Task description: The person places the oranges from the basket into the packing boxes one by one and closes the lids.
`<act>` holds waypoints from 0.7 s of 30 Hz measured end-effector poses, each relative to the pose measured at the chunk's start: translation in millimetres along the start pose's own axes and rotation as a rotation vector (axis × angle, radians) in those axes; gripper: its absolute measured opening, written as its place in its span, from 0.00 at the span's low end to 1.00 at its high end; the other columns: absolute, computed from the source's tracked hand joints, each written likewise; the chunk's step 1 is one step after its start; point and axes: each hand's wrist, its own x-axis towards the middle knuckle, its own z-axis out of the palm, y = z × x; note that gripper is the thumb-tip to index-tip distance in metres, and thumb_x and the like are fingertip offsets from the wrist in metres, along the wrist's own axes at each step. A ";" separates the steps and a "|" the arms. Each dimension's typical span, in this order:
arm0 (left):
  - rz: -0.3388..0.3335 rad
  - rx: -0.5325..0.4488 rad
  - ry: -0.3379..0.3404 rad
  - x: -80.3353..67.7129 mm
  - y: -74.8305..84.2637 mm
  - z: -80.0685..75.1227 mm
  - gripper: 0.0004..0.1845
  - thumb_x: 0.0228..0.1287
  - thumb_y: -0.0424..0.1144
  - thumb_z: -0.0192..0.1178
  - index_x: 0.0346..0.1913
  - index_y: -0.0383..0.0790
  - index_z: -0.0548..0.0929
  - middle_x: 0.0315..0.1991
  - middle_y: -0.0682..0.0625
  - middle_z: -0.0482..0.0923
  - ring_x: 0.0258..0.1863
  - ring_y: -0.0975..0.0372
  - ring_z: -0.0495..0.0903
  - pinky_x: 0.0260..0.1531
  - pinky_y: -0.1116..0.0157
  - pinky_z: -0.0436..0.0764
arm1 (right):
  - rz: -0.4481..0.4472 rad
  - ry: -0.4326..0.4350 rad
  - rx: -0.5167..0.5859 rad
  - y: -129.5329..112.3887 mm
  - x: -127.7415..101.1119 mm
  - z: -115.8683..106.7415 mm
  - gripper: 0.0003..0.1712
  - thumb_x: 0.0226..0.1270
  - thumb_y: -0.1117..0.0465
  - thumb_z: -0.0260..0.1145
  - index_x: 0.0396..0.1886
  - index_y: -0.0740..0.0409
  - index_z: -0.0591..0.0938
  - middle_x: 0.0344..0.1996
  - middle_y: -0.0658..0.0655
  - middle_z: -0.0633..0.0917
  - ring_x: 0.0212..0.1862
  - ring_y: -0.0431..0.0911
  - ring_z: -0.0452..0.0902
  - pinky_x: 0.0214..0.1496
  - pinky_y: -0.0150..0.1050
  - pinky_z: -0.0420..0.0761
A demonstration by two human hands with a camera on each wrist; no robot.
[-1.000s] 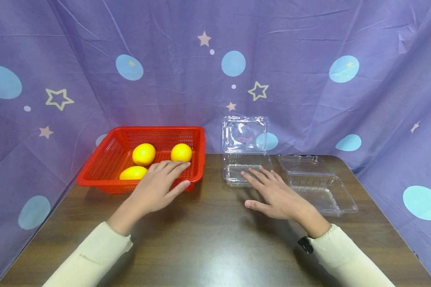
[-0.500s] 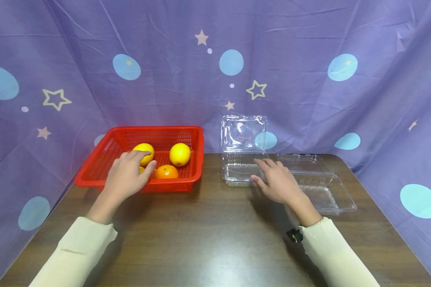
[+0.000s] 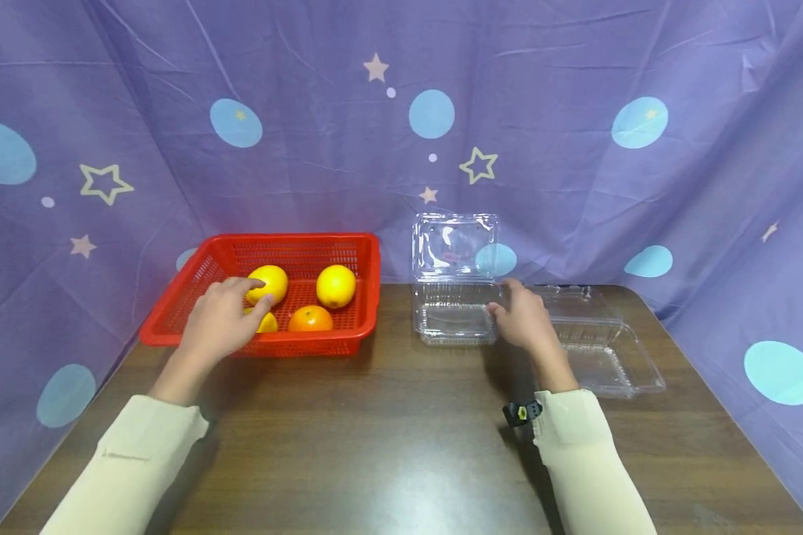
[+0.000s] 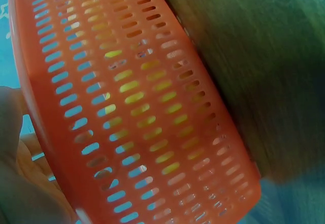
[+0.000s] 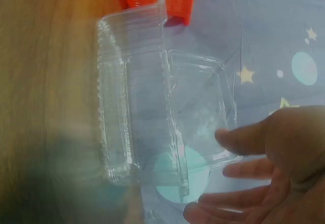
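Note:
My left hand (image 3: 215, 318) hovers over the front left part of the red plastic basket (image 3: 294, 239), its fingers loosely bent beside a yellow round fruit (image 3: 269, 284). A second yellow fruit (image 3: 265, 322) is partly hidden by that hand. In the left wrist view, the basket's slotted wall (image 4: 137, 102) covers part of the fingers. An orange (image 3: 311, 319) and another yellow fruit (image 3: 336, 287) lie farther right in the basket. My right hand (image 3: 523, 316) is at the right edge of a clear clamshell box (image 3: 456, 319) with its lid raised; thumb and fingers are spread apart in the right wrist view.
A second clear clamshell box (image 3: 602, 360) lies with its lid folded back, right of my right hand. A purple patterned curtain (image 3: 549, 186) hangs behind the wooden table (image 3: 388, 446).
My left hand has moved left and slightly back over the basket, uncovering the orange. My right hand has moved from in front of the upright-lidded box to its right edge.

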 end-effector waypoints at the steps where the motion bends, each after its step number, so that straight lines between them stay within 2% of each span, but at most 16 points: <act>1: 0.000 -0.008 -0.005 1.0 -1.4 -0.8 0.26 0.73 0.48 0.58 0.61 0.29 0.79 0.60 0.29 0.76 0.58 0.34 0.72 0.57 0.35 0.69 | 0.016 -0.004 0.008 0.1 1.2 -0.1 0.37 0.75 0.58 0.63 0.75 0.71 0.63 0.68 0.77 0.71 0.69 0.74 0.65 0.71 0.66 0.64; 5: -0.008 -0.031 -0.046 5.4 -6.3 -4.1 0.26 0.73 0.48 0.58 0.60 0.29 0.80 0.58 0.30 0.78 0.58 0.35 0.74 0.56 0.35 0.71 | 0.059 -0.032 0.020 1.0 4.8 0.7 0.37 0.75 0.58 0.61 0.75 0.72 0.63 0.69 0.77 0.69 0.70 0.74 0.62 0.72 0.65 0.62; 9: -0.016 -0.037 -0.132 11.9 -12.1 -3.5 0.26 0.74 0.50 0.58 0.60 0.30 0.80 0.58 0.30 0.79 0.59 0.36 0.75 0.57 0.36 0.72 | 0.078 -0.042 0.012 1.7 8.7 4.6 0.35 0.75 0.58 0.60 0.73 0.74 0.65 0.67 0.79 0.71 0.68 0.75 0.65 0.70 0.65 0.65; 12: 0.015 -0.057 -0.206 17.7 -13.1 -2.3 0.26 0.73 0.49 0.59 0.60 0.28 0.80 0.57 0.30 0.79 0.60 0.37 0.75 0.59 0.37 0.72 | 0.100 -0.033 0.016 2.9 11.8 8.5 0.32 0.75 0.59 0.58 0.71 0.75 0.69 0.63 0.79 0.74 0.67 0.74 0.68 0.69 0.64 0.68; 17: 0.053 -0.089 -0.301 23.6 -5.5 -1.5 0.26 0.71 0.46 0.63 0.62 0.28 0.80 0.57 0.31 0.80 0.60 0.37 0.74 0.62 0.38 0.70 | 0.135 -0.010 0.035 4.4 14.5 13.9 0.26 0.72 0.63 0.58 0.64 0.76 0.75 0.61 0.77 0.77 0.65 0.72 0.71 0.68 0.61 0.70; 21: 0.073 -0.087 -0.328 25.9 2.7 1.6 0.26 0.69 0.45 0.65 0.61 0.29 0.80 0.60 0.31 0.78 0.63 0.37 0.72 0.68 0.36 0.61 | 0.145 0.002 0.067 5.1 16.7 18.2 0.24 0.69 0.65 0.59 0.61 0.75 0.78 0.59 0.76 0.79 0.64 0.70 0.73 0.68 0.59 0.71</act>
